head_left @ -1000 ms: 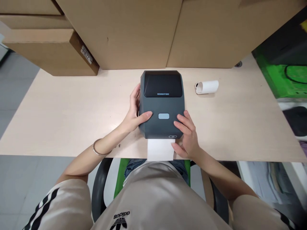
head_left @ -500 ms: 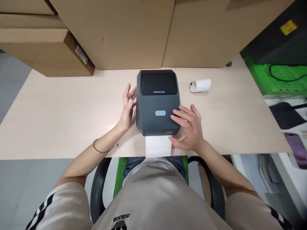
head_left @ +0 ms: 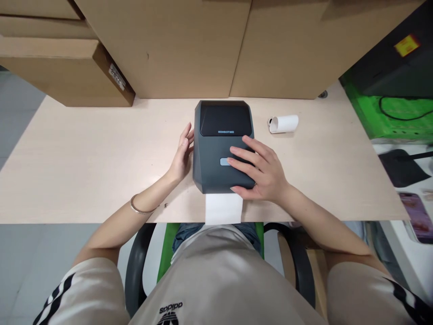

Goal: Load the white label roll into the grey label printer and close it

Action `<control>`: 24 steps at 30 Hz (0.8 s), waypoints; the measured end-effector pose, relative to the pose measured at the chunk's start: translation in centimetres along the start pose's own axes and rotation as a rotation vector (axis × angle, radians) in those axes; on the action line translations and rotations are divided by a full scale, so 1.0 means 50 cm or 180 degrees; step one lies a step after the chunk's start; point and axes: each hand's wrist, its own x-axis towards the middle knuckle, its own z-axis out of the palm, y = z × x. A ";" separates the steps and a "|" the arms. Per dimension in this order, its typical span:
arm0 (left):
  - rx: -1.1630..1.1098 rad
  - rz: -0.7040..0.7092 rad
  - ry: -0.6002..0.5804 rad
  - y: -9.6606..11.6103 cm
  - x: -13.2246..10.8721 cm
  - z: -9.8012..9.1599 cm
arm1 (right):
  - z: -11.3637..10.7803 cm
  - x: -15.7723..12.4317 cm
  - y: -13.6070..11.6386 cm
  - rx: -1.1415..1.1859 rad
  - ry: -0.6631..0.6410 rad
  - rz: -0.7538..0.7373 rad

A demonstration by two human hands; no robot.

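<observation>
Printer [head_left: 209, 151] on tabletop [head_left: 94, 153], white paper strip [head_left: 223, 210] out from its near edge. My right hand [head_left: 270, 176] over printer's right side, fingers spread, one at pale button [head_left: 223, 161]; can't tell if pressing. My left hand [head_left: 180, 160] along printer's left side, fingers loosely open, contact unclear. White curled piece [head_left: 286, 123] right of printer, apart. Cardboard boxes [head_left: 189, 54] beyond printer.

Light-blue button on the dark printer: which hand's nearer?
Right. The right hand lies over the printer, partly covering the light-blue button; the left hand is farther, beside the printer's left side.
</observation>
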 end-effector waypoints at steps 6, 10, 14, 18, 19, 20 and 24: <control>-0.0061 0.0005 -0.0011 0.002 0.000 0.002 | -0.009 0.012 -0.007 0.0251 -0.0188 0.0017; -0.0140 -0.0034 0.0005 0.001 -0.001 0.001 | -0.024 0.015 -0.005 0.0195 -0.0345 -0.0091; -0.0118 -0.0006 -0.0039 0.003 -0.001 0.003 | -0.042 0.030 -0.003 -0.0009 -0.0304 -0.0342; -0.0118 -0.0004 -0.0084 0.005 -0.002 0.006 | -0.056 0.049 -0.020 -0.0252 -0.0512 -0.0680; -0.0113 -0.0002 -0.0090 0.006 -0.002 0.007 | -0.060 0.053 -0.026 -0.0336 -0.0538 -0.0772; -0.0096 0.0002 -0.0090 0.006 -0.003 0.008 | -0.064 0.057 -0.032 -0.0427 -0.0546 -0.0869; 0.0038 0.0041 -0.0114 0.008 -0.001 0.013 | -0.074 0.071 -0.048 -0.0666 -0.0587 -0.1198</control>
